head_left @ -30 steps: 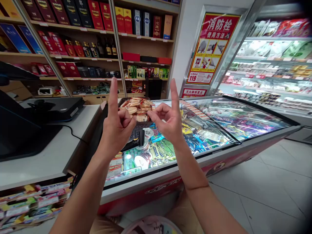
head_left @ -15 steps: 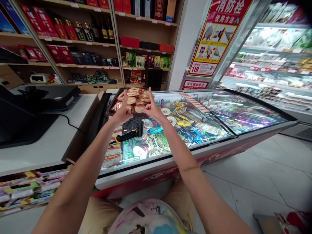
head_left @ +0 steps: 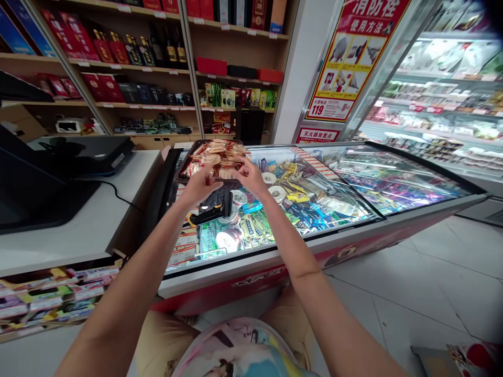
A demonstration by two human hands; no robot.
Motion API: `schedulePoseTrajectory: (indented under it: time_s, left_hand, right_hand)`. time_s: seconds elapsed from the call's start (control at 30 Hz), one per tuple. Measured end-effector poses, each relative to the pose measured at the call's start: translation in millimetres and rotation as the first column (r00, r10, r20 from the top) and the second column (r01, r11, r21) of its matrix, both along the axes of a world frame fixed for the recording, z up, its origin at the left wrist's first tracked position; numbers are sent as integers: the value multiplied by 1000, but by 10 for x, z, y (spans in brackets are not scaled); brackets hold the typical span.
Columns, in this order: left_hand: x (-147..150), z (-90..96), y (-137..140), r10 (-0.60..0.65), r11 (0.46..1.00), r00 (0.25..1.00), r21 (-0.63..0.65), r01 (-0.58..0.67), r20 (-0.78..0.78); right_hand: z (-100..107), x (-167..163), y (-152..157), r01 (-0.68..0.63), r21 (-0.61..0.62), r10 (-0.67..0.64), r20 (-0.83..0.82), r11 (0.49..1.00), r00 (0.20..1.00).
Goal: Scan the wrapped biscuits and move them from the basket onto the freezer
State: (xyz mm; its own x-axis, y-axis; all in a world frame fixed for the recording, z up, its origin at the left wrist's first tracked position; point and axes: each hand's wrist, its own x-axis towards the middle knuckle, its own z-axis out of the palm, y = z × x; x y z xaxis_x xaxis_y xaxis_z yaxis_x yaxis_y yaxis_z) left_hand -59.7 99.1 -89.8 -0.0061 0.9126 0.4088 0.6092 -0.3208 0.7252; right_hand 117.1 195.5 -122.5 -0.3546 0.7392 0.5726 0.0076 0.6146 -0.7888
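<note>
My left hand [head_left: 201, 184] hovers over the near left edge of a dark tray [head_left: 181, 175] piled with wrapped round crackers [head_left: 220, 152]. Its thumb stands apart from the bent fingers, and nothing shows in it. Over the tray's near right side is my right hand [head_left: 251, 177], with index finger and thumb curved and a gap between them. Whether either hand's fingertips touch the packets, I cannot tell. Just below the hands, a black and yellow barcode scanner [head_left: 210, 214] lies on the freezer's glass top.
The chest freezer [head_left: 275, 256] holds ice-cream packs [head_left: 255, 228] and tubs under glass. At left stands a counter [head_left: 78, 225] with a black device and cable [head_left: 121, 196]. Shelves [head_left: 137, 68] of boxes and bottles line the back; a lit display fridge [head_left: 440, 104] is at right.
Both raised index fingers have come down and bent toward the crackers. The hands stay over the tray's near side. The view has shifted slightly.
</note>
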Motion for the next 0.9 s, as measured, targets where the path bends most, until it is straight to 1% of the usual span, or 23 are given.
schedulePoseTrajectory:
  time_s: [0.03,0.07,0.1,0.17,0.23,0.3,0.4,0.47,0.5,0.57,0.6,0.67,0.73,0.8,0.83,0.9]
  left_hand:
    - [37,-55,-55,52,998,998,24,-52,-38]
    - [79,-120,-120,70,997,994,20,-69,-79]
    - [125,-193,-192,96,995,990,21,-95,-104]
    - [227,-356,-352,142,990,981,9,-142,-129]
    - [332,-527,-514,183,982,973,-14,-186,-142]
    - [431,-692,-658,188,978,965,-61,-201,-181]
    - [549,-890,-808,161,971,963,-139,-194,-217]
    - [596,-953,-854,119,968,969,-192,-163,-218]
    - [607,-952,-859,100,966,971,-213,-146,-216]
    - [598,-867,-825,63,967,976,-230,-111,-206]
    - [577,-782,-787,60,969,978,-222,-105,-202]
    - [508,-528,-673,66,981,982,-169,-97,-179]
    - [414,-195,-524,75,992,986,-92,-90,-152]
    - [318,161,-366,87,996,989,8,-87,-116]
    - [276,327,-288,95,994,993,68,-90,-74]
    - [209,601,-140,87,984,996,157,-88,10]
  right_hand:
    - [-56,23,-3,76,2,-75,-22,997,997]
    - [-123,51,-6,165,5,-165,-38,986,986]
    - [-197,83,-6,263,8,-262,-42,965,964]
    - [-349,143,-2,446,26,-446,1,895,895]
    - [-480,184,11,560,59,-563,94,827,821]
    - [-572,197,27,594,98,-600,189,799,777]
    - [-656,174,39,583,146,-598,287,799,748]
    - [-698,150,34,567,165,-586,345,807,734]
    - [-714,140,28,554,171,-574,369,815,731]
    - [-720,120,10,536,174,-557,397,826,730]
    - [-698,109,1,531,173,-552,399,830,732]
    - [-579,81,-17,517,174,-542,379,838,750]
    - [-349,38,-31,483,177,-514,312,858,799]
    - [-37,-15,-40,421,179,-453,212,889,866]
    - [130,-44,-42,381,180,-410,167,907,897]
    - [442,-100,-37,306,161,-323,87,938,943]
